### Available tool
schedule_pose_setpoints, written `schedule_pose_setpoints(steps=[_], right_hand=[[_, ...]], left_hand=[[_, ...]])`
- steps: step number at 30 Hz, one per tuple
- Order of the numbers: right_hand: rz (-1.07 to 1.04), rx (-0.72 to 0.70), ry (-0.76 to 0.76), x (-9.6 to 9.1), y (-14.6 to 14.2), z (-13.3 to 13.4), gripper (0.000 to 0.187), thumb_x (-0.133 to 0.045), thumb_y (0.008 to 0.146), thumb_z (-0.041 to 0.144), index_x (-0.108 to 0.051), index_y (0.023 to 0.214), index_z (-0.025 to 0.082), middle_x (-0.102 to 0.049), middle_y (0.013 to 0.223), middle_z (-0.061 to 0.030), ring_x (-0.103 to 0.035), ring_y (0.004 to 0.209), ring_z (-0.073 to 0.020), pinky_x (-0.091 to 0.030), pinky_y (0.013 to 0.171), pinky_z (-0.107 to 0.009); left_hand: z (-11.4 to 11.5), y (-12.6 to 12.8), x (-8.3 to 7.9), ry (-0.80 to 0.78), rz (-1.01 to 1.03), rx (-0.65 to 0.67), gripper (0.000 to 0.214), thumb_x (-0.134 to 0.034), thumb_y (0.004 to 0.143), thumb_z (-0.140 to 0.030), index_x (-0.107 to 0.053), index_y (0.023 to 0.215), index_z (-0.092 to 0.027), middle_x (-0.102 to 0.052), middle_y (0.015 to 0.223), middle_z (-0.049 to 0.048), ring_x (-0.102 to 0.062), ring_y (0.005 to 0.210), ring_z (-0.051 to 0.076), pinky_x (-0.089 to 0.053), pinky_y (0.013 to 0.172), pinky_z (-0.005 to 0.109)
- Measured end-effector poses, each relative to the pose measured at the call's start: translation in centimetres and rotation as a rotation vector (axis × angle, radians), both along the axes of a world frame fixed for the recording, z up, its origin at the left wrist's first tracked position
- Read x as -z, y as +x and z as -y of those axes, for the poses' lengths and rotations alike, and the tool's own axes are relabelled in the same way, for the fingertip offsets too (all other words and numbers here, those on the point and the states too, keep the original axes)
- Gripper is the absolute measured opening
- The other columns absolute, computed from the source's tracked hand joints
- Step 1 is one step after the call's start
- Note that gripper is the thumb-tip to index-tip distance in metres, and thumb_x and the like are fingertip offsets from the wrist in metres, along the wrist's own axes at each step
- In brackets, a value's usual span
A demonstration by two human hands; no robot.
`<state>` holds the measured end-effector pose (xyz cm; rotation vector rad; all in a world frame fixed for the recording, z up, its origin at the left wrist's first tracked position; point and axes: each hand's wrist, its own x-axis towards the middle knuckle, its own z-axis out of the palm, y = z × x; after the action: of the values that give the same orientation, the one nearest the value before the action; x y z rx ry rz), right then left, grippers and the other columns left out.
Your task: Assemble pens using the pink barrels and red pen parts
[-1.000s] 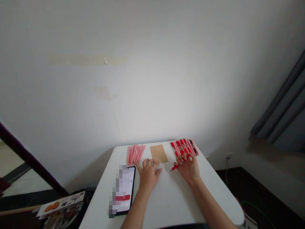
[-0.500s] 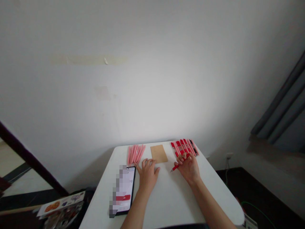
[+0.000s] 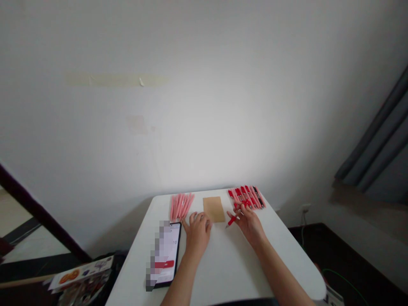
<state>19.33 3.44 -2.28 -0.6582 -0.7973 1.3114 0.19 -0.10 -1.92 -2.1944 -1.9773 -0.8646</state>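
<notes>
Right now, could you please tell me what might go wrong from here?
The red pen in the right hand points down toward the white table, so it might leave a mark there. That hand is also close to the red, pink and black pens and could disturb them. The left hand is beside the phone and might nudge it.

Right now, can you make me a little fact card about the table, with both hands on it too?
Left hand: open, at the near left corner of the brown paper
Right hand: holding a red pen, tip toward the near left
Left bunch: pink sticks
Right bunch: red, pink and black pens
Phone: left of the left hand
Table: white
</notes>
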Motion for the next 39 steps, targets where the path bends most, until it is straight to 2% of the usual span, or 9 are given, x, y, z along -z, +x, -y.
schedule_pose_setpoints(steps=[5, 10, 15, 20, 23, 26, 31, 36, 39], right_hand=[[0.081, 0.084, 0.003, 0.7, -0.5, -0.2, 0.034, -0.07, 0.073, 0.052, -0.066, 0.086, 0.022, -0.063, 0.091, -0.0034, -0.055, 0.079, -0.0168, -0.056, 0.073, -0.04], [0.267, 0.179, 0.045, 0.9, -0.2, -0.5, 0.037, -0.074, 0.067, 0.053, -0.063, 0.078, 0.019, -0.063, 0.075, -0.0008, -0.058, 0.071, -0.0163, -0.05, 0.071, -0.034], [0.463, 0.294, 0.126, 0.1, -0.2, -0.2, 0.038, -0.075, 0.064, 0.053, -0.061, 0.073, 0.02, -0.063, 0.069, -0.0001, -0.057, 0.068, -0.0169, -0.046, 0.068, -0.03], [0.595, 0.193, 0.178, -0.1, -0.5, 0.2, 0.04, -0.062, 0.077, 0.057, -0.069, 0.091, 0.02, -0.07, 0.076, -0.0051, -0.064, 0.081, -0.0232, -0.048, 0.081, -0.038], [0.674, 0.214, 0.218, 0.2, -0.5, 0.2, 0.033, -0.069, 0.072, 0.05, -0.071, 0.088, 0.021, -0.072, 0.089, -0.0072, -0.064, 0.088, -0.025, -0.047, 0.084, -0.04], [0.72, 0.268, 0.253, 0.4, -0.6, 0.3, 0.027, -0.072, 0.069, 0.044, -0.069, 0.083, 0.02, -0.07, 0.087, -0.007, -0.064, 0.084, -0.0248, -0.048, 0.082, -0.04], [0.802, 0.222, 0.261, 0.5, -1.0, 0.6, 0.016, -0.065, 0.075, 0.035, -0.062, 0.082, 0.02, -0.066, 0.079, -0.0047, -0.063, 0.076, -0.0226, -0.049, 0.074, -0.037], [0.877, 0.203, 0.306, 1.0, -1.3, 0.6, 0.014, -0.061, 0.075, 0.026, -0.063, 0.088, 0.019, -0.064, 0.088, -0.0056, -0.061, 0.085, -0.0222, -0.048, 0.08, -0.037], [0.935, 0.215, 0.352, 1.2, -1.4, 0.5, 0.009, -0.059, 0.073, 0.022, -0.064, 0.08, 0.019, -0.062, 0.085, -0.005, -0.059, 0.085, -0.0214, -0.047, 0.082, -0.036]], left_hand=[[0.1, 0.0, -0.4, 0.01, 0.024, 0.023, 0.017, -0.052, 0.084, -0.022, -0.066, 0.09, -0.03, -0.069, 0.102, -0.0004, -0.052, 0.109, 0.024, -0.018, 0.104, 0.062], [0.0, -0.2, -0.4, 0.006, 0.011, 0.043, 0.02, -0.056, 0.081, -0.024, -0.067, 0.095, -0.033, -0.068, 0.101, 0.0002, -0.052, 0.104, 0.023, -0.021, 0.103, 0.057], [0.1, -0.1, -0.2, -0.009, 0.015, 0.051, 0.023, -0.062, 0.077, -0.033, -0.066, 0.1, -0.03, -0.065, 0.109, 0.0025, -0.048, 0.109, 0.025, -0.02, 0.104, 0.056], [0.3, 0.1, -0.6, 0.0, 0.058, 0.065, 0.015, -0.059, 0.08, -0.037, -0.068, 0.088, -0.029, -0.067, 0.106, 0.0025, -0.046, 0.114, 0.027, -0.014, 0.105, 0.061], [0.3, 0.1, -0.7, -0.022, 0.075, 0.083, 0.012, -0.059, 0.08, -0.033, -0.069, 0.086, -0.032, -0.069, 0.103, 0.0, -0.047, 0.114, 0.027, -0.009, 0.105, 0.065], [0.2, 0.0, -0.6, -0.043, 0.071, 0.091, 0.014, -0.063, 0.077, -0.028, -0.069, 0.088, -0.035, -0.069, 0.104, -0.0015, -0.047, 0.114, 0.027, -0.008, 0.104, 0.068], [0.1, -0.2, -0.3, -0.042, 0.067, 0.039, 0.029, -0.067, 0.073, -0.032, -0.066, 0.101, -0.034, -0.068, 0.111, 0.0013, -0.046, 0.117, 0.029, -0.001, 0.103, 0.073], [0.3, -0.3, -0.5, -0.086, 0.039, 0.059, 0.034, -0.067, 0.072, -0.037, -0.064, 0.106, -0.036, -0.066, 0.118, 0.0011, -0.042, 0.124, 0.032, 0.001, 0.102, 0.076], [0.5, -0.3, -0.9, -0.146, 0.011, 0.09, 0.033, -0.066, 0.072, -0.04, -0.065, 0.105, -0.039, -0.065, 0.12, -0.0005, -0.04, 0.126, 0.033, 0.002, 0.102, 0.076]])
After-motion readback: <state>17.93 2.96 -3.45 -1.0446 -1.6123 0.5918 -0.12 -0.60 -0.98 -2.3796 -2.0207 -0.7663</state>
